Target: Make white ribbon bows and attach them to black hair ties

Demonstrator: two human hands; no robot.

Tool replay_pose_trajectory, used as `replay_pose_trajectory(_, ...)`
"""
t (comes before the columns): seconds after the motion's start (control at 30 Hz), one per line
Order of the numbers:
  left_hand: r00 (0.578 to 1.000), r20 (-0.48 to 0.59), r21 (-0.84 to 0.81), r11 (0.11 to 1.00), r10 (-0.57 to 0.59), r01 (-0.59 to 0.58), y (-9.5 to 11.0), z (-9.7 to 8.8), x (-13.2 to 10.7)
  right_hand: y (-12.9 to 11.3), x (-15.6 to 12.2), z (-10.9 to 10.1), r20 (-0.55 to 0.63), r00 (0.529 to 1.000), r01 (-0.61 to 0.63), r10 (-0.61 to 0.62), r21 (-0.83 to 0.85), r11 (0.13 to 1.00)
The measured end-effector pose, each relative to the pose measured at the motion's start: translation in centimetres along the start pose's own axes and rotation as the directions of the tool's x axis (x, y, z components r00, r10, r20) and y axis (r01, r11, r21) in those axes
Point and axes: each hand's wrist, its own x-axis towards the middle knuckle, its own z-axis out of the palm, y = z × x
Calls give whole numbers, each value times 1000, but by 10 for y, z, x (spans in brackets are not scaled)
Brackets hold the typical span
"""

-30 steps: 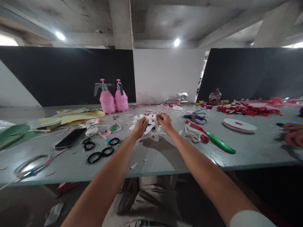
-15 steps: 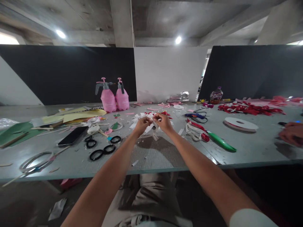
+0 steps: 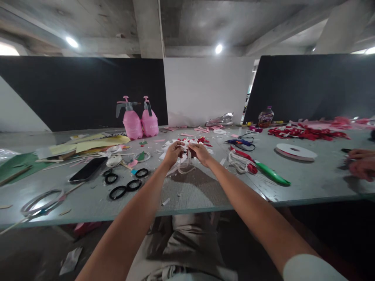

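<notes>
My left hand (image 3: pixel 174 153) and my right hand (image 3: pixel 199 153) meet over the middle of the table, fingers pinched close together. Between them is a thin white ribbon (image 3: pixel 187 170), which hangs down in a loop under the fingertips. Just behind the hands lies a heap of white ribbon pieces (image 3: pixel 167 146), partly hidden by them. Some red ribbon pieces (image 3: pixel 204 141) sit at its far side. The exact grip of each fingertip is too small to make out.
Black-handled scissors (image 3: pixel 125 189), a phone (image 3: pixel 88 169) and two pink spray bottles (image 3: pixel 132 125) are on the left. To the right lie a glue gun (image 3: pixel 240 143), a green-handled tool (image 3: pixel 272 173) and a ribbon spool (image 3: pixel 295 152). Another person's hand (image 3: pixel 361 166) is at the far right.
The white ribbon now hangs in a wider, clearer loop below my fingers. Both hands stay close together at nearly the same spot. The view has shifted slightly.
</notes>
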Motion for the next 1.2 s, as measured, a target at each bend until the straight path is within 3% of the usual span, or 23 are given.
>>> replay_pose_trajectory(0.1, 1000, -8, 31, 999, 11, -11, 2, 1, -1, -4, -4, 1, 95, 992, -94, 84, 99, 991)
replay_pose_trajectory(0.27, 1000, 12, 58, 998, 12, -13, 3, 0, -2, -10, -10, 3, 293, 933, -272, 207, 202, 941)
replay_pose_trajectory(0.53, 985, -115, 165, 981, 126, -106, 4, -4, 0, -17, -12, 1, 222, 944, -270, 242, 104, 957)
replay_pose_trajectory(0.77, 978, -179, 110, 990, 108, -89, 6, -7, -1, -17, -13, 6, 235, 954, -205, 188, 50, 977)
replay_pose_trajectory(1.2, 984, -142, 152, 985, 109, -87, -5, -10, 4, -17, -14, 6, 277, 947, -170, 160, 14, 985)
